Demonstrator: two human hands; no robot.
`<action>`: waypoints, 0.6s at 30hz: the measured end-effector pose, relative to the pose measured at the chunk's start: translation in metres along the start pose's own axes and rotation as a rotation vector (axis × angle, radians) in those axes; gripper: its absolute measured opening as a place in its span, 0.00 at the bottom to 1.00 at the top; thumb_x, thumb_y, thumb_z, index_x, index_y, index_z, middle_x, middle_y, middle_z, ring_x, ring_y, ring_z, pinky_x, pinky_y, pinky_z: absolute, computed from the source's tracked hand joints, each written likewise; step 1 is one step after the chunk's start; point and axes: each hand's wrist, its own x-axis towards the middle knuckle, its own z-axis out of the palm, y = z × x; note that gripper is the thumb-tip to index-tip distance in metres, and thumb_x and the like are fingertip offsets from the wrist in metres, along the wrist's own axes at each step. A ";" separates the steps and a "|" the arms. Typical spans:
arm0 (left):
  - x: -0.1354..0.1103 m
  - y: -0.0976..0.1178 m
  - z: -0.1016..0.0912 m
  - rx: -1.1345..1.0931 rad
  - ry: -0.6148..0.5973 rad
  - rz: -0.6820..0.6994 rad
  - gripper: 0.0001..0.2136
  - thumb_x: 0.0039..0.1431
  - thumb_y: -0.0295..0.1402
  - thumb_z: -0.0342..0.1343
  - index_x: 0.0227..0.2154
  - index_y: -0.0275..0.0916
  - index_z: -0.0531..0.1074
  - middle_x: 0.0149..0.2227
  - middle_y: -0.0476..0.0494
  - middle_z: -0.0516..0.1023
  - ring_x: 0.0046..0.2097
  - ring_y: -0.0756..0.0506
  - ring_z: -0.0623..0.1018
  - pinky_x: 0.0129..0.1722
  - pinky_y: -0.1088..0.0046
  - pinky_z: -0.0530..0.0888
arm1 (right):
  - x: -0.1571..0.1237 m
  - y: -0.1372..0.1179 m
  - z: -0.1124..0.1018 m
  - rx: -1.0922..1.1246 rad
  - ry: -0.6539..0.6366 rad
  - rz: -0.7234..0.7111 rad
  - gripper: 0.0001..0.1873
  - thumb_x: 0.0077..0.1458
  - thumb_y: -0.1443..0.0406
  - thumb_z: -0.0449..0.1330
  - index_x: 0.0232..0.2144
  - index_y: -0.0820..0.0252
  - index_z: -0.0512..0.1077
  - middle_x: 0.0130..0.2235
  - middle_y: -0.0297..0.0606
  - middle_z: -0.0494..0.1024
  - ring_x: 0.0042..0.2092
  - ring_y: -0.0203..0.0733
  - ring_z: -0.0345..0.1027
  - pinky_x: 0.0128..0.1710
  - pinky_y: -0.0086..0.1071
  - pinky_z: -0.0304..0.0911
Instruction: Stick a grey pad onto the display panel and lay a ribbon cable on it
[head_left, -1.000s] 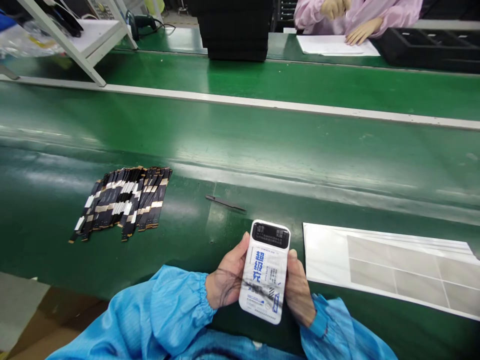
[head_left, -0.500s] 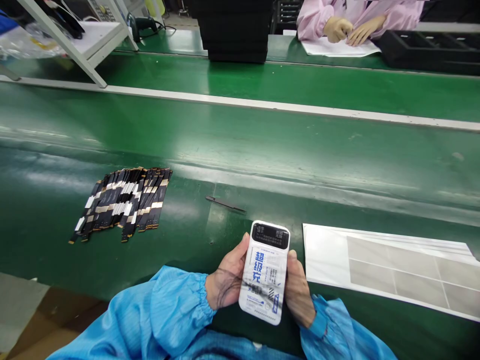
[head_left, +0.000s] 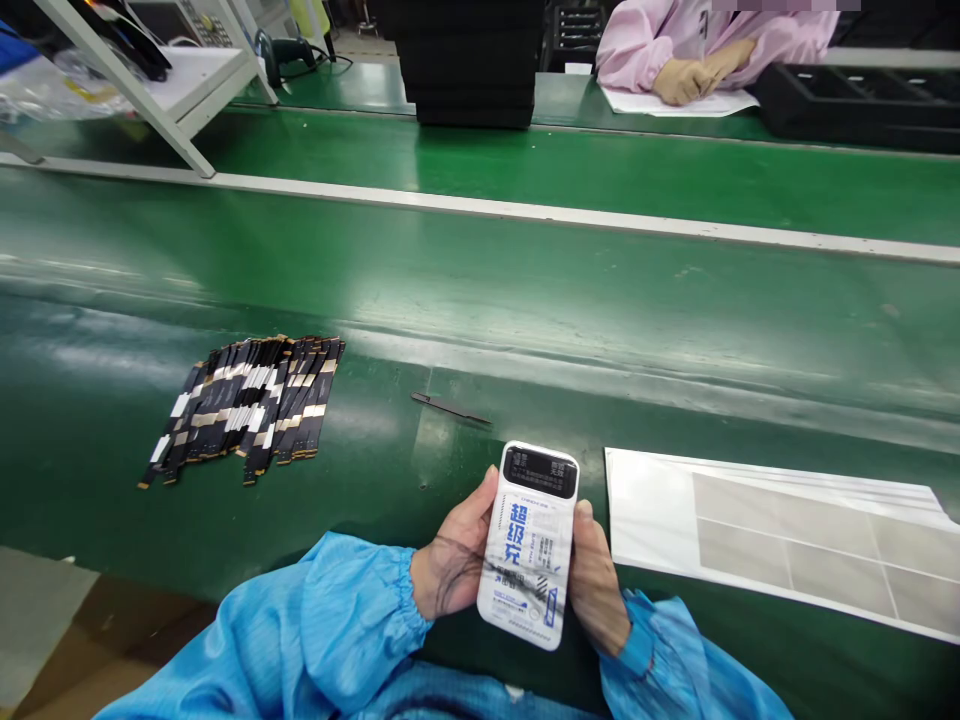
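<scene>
One green desk [head_left: 375, 490]: spans the view from side to side, its near edge showing at lower left.
White sheets [head_left: 780, 540]: stacked flat toward the desk's right side, grey panels on the top one, their left end just beside the right grip.
Black strips [head_left: 247, 405]: bunched and overlapping toward the desk's left side, in from the near edge.
White device [head_left: 525, 545]: between both grips, near the desk's near edge; long axis running mostly away from the person, the dark-panel end pointing to the desk's far side and leaning slightly right. Whether it touches the desk, I cannot tell.
Left grip [head_left: 457, 550]: closed against the device's left long side, thumb along it, other fingers mostly hidden.
Right grip [head_left: 596, 575]: pressed to the opposite long side, its hold no wider than the device.
Slim dark tool [head_left: 451, 408]: flat, beyond the device and slightly left, lying nearly crosswise.
</scene>
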 end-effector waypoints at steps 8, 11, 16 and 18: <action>-0.001 0.000 -0.001 0.008 -0.023 -0.011 0.37 0.56 0.59 0.55 0.55 0.29 0.70 0.53 0.32 0.74 0.62 0.31 0.65 0.65 0.53 0.56 | -0.002 -0.008 0.001 0.020 -0.025 0.041 0.40 0.55 0.35 0.48 0.24 0.62 0.78 0.23 0.43 0.74 0.24 0.41 0.65 0.24 0.32 0.60; 0.000 -0.001 -0.001 0.013 -0.030 -0.008 0.37 0.56 0.59 0.55 0.55 0.29 0.70 0.53 0.32 0.74 0.62 0.31 0.65 0.65 0.53 0.56 | -0.002 -0.007 0.000 0.019 -0.022 0.037 0.40 0.55 0.35 0.48 0.24 0.63 0.78 0.23 0.43 0.74 0.24 0.41 0.65 0.23 0.32 0.60; 0.000 -0.001 0.000 0.021 0.001 -0.002 0.37 0.53 0.59 0.57 0.53 0.31 0.73 0.53 0.34 0.75 0.61 0.31 0.66 0.64 0.54 0.58 | -0.001 -0.005 0.001 0.027 -0.021 0.027 0.39 0.56 0.35 0.48 0.24 0.63 0.78 0.24 0.42 0.75 0.24 0.41 0.65 0.23 0.31 0.60; 0.000 0.000 0.001 0.025 0.010 -0.009 0.37 0.52 0.60 0.58 0.53 0.31 0.73 0.53 0.34 0.75 0.61 0.31 0.66 0.64 0.54 0.58 | -0.001 -0.005 0.001 0.029 -0.026 0.027 0.39 0.56 0.35 0.48 0.24 0.63 0.78 0.24 0.42 0.74 0.24 0.41 0.65 0.23 0.31 0.60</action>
